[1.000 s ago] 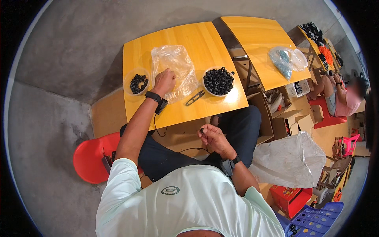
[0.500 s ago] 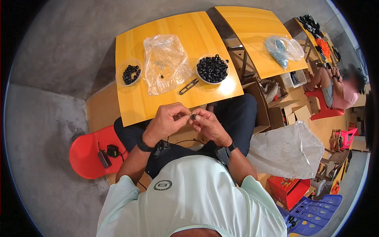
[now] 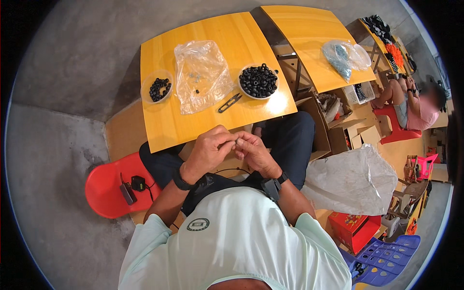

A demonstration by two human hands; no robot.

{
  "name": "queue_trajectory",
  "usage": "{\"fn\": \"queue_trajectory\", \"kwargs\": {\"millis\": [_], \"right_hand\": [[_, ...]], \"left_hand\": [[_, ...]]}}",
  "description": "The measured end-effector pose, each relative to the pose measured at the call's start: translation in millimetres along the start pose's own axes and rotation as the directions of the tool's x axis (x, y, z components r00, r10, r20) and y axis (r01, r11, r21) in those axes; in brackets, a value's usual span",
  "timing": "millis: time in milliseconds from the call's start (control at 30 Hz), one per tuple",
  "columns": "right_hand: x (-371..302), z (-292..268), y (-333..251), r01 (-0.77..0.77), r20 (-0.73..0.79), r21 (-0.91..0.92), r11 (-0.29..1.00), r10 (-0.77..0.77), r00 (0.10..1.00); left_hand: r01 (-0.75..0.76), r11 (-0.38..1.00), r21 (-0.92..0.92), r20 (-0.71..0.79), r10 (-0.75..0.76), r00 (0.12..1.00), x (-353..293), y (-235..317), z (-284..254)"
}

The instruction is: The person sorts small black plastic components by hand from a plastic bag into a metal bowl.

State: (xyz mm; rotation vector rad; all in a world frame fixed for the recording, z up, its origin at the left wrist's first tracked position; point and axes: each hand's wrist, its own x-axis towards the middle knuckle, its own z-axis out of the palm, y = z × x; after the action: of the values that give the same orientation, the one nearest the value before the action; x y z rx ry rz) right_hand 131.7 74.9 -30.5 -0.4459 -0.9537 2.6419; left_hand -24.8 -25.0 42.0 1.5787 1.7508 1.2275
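As they touch, left hand [image 3: 205,151] and right hand [image 3: 257,153] pinch closed; grip contents hidden.

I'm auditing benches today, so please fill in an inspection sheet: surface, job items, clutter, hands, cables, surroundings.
Surface: yellow table, glare toward its right side.
Job items: left bowl and right bowl of black rings; clear bag between them; snips beside the bag.
Clutter: small loose bits at the bag, in or on it unclear.
Hands: left hand and right hand meet at the fingertips; anything pinched is hidden.
Cables: black cord on the red stool.
Surroundings: second table, cartons, pale sack, seated person in pink.
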Motion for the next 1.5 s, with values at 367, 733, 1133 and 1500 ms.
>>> {"fn": "queue_trajectory", "kwargs": {"millis": [367, 733, 1133, 1500], "right_hand": [[2.5, -6.3, 11.5, -0.109, 0.105, 0.247, 0.963, 0.085, 0.991], [-2.0, -16.6, 9.2, -0.107, 0.066, 0.31, 0.945, 0.091, 0.994], [-5.8, -31.0, 5.3, -0.046, 0.052, 0.338, 0.94, 0.03, 0.998], [-3.6, -28.1, 6.5, -0.052, 0.068, 0.346, 0.937, 0.03, 0.997]], "left_hand": [[0.183, 0.962, -0.201, -0.012, -0.19, 0.982, -8.2, 0.6, 2.6], [0.234, 0.961, -0.15, -0.008, -0.238, 0.971, 5.7, -36.7, -1.8], [0.225, 0.79, 0.57, -0.245, -0.099, 0.965, 89.8, -170.0, -58.5], [0.106, 0.732, 0.673, -0.096, -0.056, 0.994, 96.7, -174.9, -62.2]]}}
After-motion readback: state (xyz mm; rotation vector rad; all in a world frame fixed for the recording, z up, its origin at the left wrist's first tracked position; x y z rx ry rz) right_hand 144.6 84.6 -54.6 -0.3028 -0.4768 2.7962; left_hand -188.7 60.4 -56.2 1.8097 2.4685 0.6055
